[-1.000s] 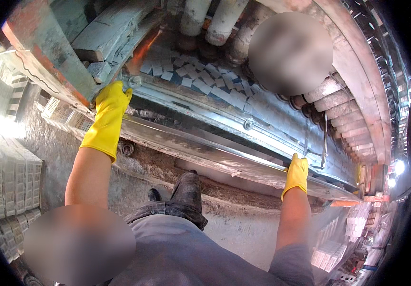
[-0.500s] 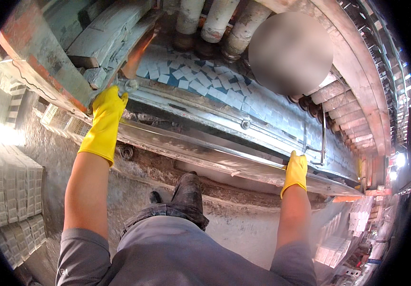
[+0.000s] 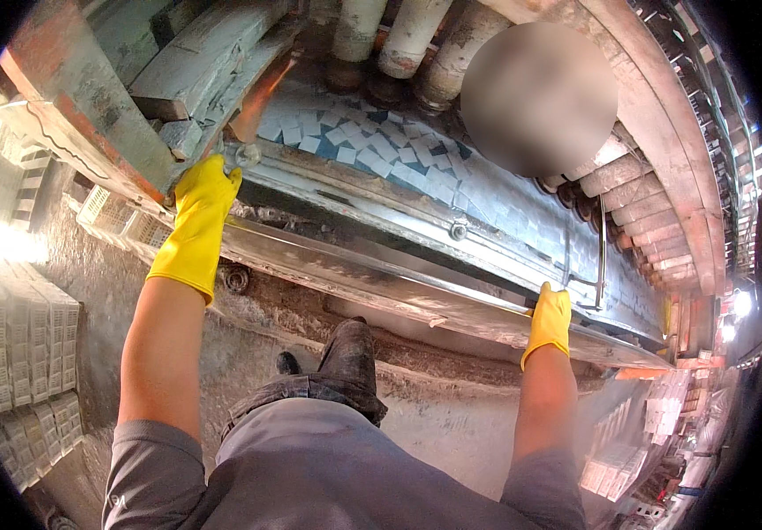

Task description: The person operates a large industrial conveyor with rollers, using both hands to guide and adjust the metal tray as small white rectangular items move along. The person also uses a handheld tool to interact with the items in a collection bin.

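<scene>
Both hands wear yellow rubber gloves. My left hand (image 3: 204,208) is closed at the corner of the machine frame (image 3: 81,93), its thumb apart along the inner side; the fingertips are hidden. Farther right, my right hand (image 3: 549,320) wraps around the upper edge of a long metal panel (image 3: 372,281) that runs along the machine's front. Behind the panel lies a pale metal rail (image 3: 381,205) with a round bolt on it. Beyond that, many small white square tiles (image 3: 372,146) lie loosely scattered on a wet-looking bluish bed, packed more tightly toward the right.
Thick cylindrical rollers (image 3: 352,31) line the bed's far side. A thin bent metal rod (image 3: 601,256) stands over its right part. White plastic crates (image 3: 23,336) are stacked at the left, with more crates (image 3: 615,464) at the right. A blurred round patch hides part of the far side.
Both hands keep their places on the machine. The view has shifted very slightly.
</scene>
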`<state>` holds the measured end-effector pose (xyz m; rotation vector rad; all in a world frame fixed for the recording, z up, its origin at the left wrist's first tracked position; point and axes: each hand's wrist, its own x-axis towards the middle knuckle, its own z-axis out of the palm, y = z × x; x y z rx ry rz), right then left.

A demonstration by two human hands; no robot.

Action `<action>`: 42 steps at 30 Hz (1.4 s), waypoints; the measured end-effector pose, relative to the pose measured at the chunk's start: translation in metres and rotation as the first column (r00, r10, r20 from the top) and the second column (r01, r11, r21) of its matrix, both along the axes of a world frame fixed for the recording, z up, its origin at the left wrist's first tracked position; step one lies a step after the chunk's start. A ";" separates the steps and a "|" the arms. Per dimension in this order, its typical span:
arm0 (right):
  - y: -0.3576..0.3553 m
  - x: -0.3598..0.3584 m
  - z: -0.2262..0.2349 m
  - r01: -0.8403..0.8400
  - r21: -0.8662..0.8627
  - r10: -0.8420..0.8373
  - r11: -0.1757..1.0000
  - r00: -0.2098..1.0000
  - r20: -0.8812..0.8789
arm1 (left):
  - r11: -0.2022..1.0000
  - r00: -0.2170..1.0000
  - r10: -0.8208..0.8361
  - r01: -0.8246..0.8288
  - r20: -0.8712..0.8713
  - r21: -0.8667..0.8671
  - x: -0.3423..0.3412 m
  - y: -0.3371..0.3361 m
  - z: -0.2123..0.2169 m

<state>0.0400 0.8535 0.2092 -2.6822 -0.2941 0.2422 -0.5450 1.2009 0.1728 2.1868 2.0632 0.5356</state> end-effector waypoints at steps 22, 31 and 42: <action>0.054 0.059 0.000 -0.214 -0.133 0.225 0.968 0.971 0.081 | 0.997 0.999 0.036 -0.037 -0.021 -0.069 0.028 0.052 0.024; 0.060 0.089 -0.010 -0.233 -0.290 0.280 0.928 0.951 0.133 | 0.995 0.999 0.032 -0.033 -0.013 -0.098 0.039 0.063 0.032; 0.080 0.082 0.007 -0.184 -0.150 0.194 0.971 0.979 0.059 | 0.998 1.000 0.027 -0.027 0.010 -0.048 0.045 0.074 0.030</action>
